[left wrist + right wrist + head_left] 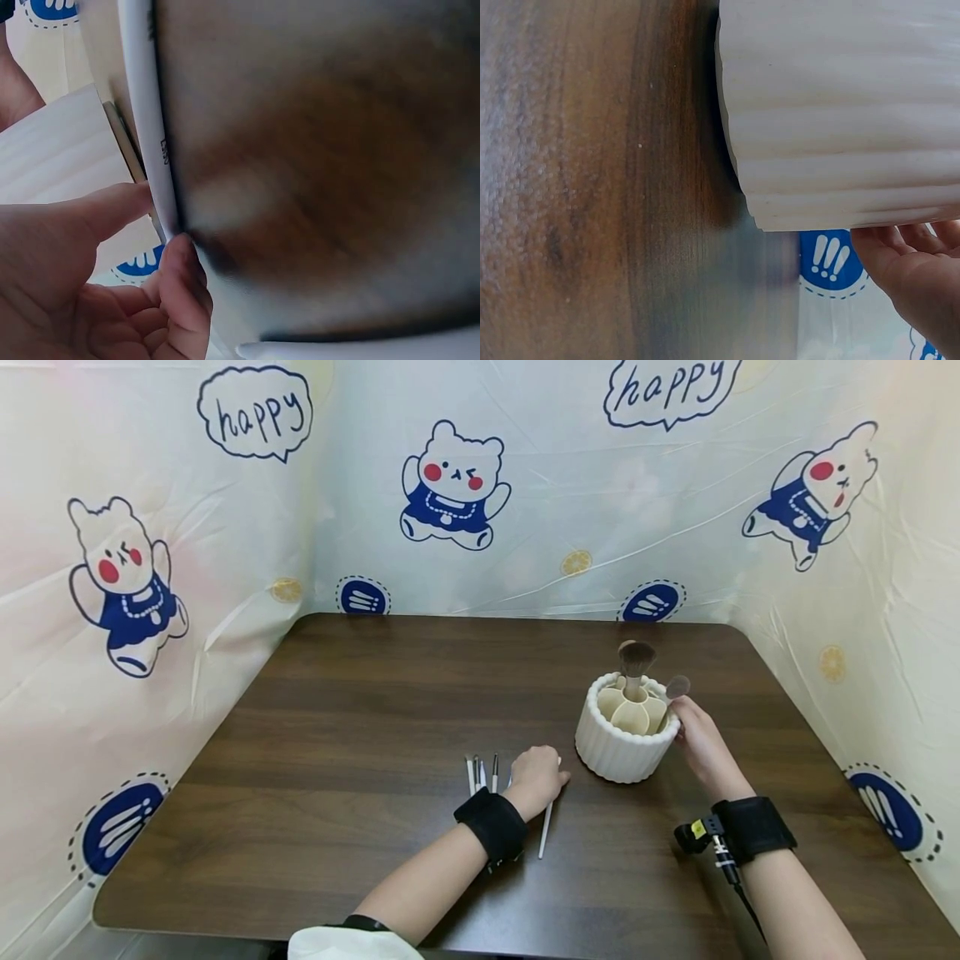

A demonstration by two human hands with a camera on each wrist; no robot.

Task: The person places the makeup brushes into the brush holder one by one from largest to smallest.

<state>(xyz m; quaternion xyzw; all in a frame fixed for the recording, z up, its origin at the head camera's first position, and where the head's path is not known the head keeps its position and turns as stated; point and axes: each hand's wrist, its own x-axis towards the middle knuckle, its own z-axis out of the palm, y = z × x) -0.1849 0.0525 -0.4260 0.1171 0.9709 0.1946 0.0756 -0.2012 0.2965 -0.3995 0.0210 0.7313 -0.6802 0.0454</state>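
Observation:
My left hand [536,778] pinches a slim white makeup brush handle [547,831] between thumb and forefinger, just above the table. In the left wrist view, small dark print shows on that handle [148,112]; its bristle end cannot be made out. To the right stands a white ribbed brush holder [621,758] with petal-shaped compartments. A large fluffy brush [637,658] rises from its middle, and a smaller brush [677,687] leans at its right rim. My right hand [701,739] grips the holder's right side near the rim; its fingertips are partly hidden.
Several thin brushes [481,772] lie on the table beyond my left wrist, partly covered by it. The dark wooden table [360,693] is enclosed on its back and sides by a printed curtain [555,485]. A cable [750,906] trails from the right wristband.

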